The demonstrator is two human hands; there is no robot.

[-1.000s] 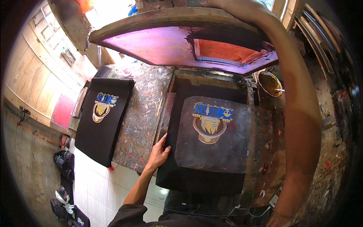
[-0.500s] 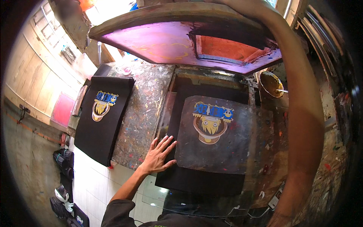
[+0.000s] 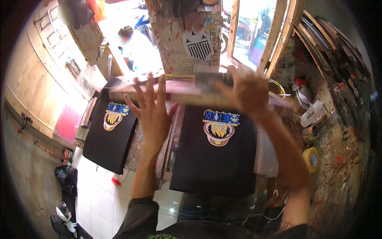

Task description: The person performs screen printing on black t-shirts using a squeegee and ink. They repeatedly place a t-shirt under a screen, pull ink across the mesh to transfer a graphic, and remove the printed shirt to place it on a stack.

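Note:
Black cloth [image 3: 213,167] lies flat in front of me, printed with a yellow-haired cartoon face in a hat under blue lettering. Beyond the print, a wooden-framed printing screen [image 3: 179,97] shows almost edge-on, low and blurred by motion. My left hand [image 3: 149,113] is open with fingers spread, up against the left part of the screen's near side. Over its right part, my right hand [image 3: 248,93] is closed at the end of a grey block [image 3: 211,77], perhaps a squeegee; blur hides its details. Whether my right hand also touches the screen, I cannot tell.
To the left lies a stack of black cloth [image 3: 107,139] with the same print. A tape roll [image 3: 311,160], a white bottle [image 3: 312,113] and a tub [image 3: 275,85] stand right. Several wooden frames [image 3: 328,40] lean beyond. Outside the opening is a person [image 3: 126,40].
The raised screen has swung down to near level. My left hand has left the cloth and risen to the screen. My right hand has come down from the screen's upper edge.

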